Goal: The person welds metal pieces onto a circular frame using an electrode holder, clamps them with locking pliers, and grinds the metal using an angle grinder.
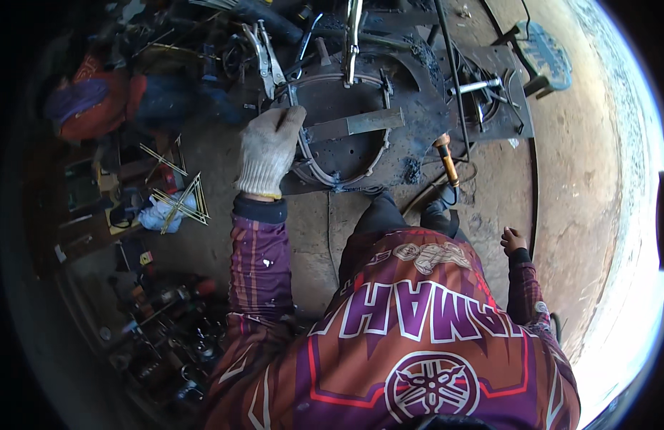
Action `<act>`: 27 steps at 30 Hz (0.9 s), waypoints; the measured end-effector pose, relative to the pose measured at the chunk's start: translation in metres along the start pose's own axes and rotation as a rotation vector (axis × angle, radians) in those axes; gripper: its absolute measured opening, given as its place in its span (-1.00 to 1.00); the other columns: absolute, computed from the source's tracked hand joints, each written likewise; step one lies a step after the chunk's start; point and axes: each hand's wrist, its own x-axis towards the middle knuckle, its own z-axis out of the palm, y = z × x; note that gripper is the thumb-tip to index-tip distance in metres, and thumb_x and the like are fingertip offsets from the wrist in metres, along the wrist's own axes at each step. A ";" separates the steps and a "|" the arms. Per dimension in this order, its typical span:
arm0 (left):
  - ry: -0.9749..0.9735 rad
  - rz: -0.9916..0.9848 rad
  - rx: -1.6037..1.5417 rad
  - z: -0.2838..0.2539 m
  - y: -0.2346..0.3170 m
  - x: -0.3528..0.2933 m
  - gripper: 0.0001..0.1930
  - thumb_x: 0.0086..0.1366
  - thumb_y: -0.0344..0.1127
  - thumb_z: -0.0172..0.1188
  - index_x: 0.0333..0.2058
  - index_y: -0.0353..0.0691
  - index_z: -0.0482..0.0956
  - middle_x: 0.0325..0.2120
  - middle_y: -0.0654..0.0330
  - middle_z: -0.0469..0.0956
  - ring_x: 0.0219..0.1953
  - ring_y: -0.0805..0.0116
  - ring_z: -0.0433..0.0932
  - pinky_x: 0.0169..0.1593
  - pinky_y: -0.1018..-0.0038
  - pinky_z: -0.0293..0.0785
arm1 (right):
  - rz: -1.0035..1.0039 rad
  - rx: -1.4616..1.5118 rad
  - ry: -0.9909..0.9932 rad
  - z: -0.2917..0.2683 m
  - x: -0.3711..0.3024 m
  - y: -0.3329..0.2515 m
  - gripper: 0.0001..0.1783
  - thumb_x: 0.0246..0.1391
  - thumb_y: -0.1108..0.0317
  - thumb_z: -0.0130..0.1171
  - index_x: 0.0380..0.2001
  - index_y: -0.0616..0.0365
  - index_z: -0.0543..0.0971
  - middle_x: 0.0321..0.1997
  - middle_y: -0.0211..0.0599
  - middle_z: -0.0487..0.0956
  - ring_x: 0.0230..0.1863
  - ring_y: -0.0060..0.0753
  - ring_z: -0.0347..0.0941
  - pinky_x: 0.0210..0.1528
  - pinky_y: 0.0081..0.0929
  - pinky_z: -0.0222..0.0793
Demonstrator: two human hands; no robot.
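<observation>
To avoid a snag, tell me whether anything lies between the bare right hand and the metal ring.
In this view, the orange-handled tool lies between the right hand and the metal ring; depth is unclear.

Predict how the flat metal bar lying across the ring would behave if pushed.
The bar is probably stiff, since it spans the ring without visible sagging. Its flat face and straight edges suggest it would slide rather than roll.

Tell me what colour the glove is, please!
The glove is off-white with a thin yellow edge. It shows in the head view.
</observation>
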 end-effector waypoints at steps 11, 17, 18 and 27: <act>0.107 0.003 0.042 0.014 -0.003 0.005 -0.61 0.29 -0.04 0.14 -0.43 -0.32 0.58 -0.48 -0.11 0.57 -0.35 -0.12 0.57 -0.28 0.17 0.42 | -0.074 -0.181 -0.072 0.048 0.020 -0.064 -0.55 0.19 0.06 0.26 -0.01 0.13 0.51 -0.43 -0.41 0.52 -0.58 -0.45 0.42 -0.68 -0.47 0.15; 0.035 0.053 0.176 0.005 -0.008 0.010 -0.64 0.31 -0.04 0.11 -0.39 -0.26 0.59 -0.42 -0.07 0.58 -0.30 -0.12 0.57 -0.25 0.12 0.45 | -0.116 -0.236 -0.112 0.061 0.013 -0.089 -0.47 0.17 0.03 0.28 0.03 0.23 0.53 -0.33 -0.35 0.60 -0.50 -0.47 0.47 -0.60 -0.49 0.28; 0.003 0.052 0.151 0.003 -0.010 0.010 -0.65 0.32 -0.04 0.10 -0.38 -0.25 0.59 -0.42 -0.06 0.58 -0.29 -0.12 0.57 -0.25 0.11 0.45 | -0.133 -0.256 -0.097 0.060 0.010 -0.096 -0.47 0.16 0.03 0.28 0.01 0.25 0.55 -0.32 -0.33 0.61 -0.48 -0.45 0.49 -0.54 -0.47 0.36; 0.055 0.517 0.545 0.003 -0.033 0.015 -0.76 0.36 -0.18 0.06 -0.38 -0.16 0.59 -0.48 0.02 0.58 -0.36 -0.06 0.60 -0.30 0.13 0.50 | -0.469 -0.283 0.193 0.101 -0.066 -0.150 -0.52 0.20 0.06 0.24 -0.05 0.28 0.59 -0.25 -0.20 0.67 -0.38 -0.42 0.59 -0.26 -0.45 0.51</act>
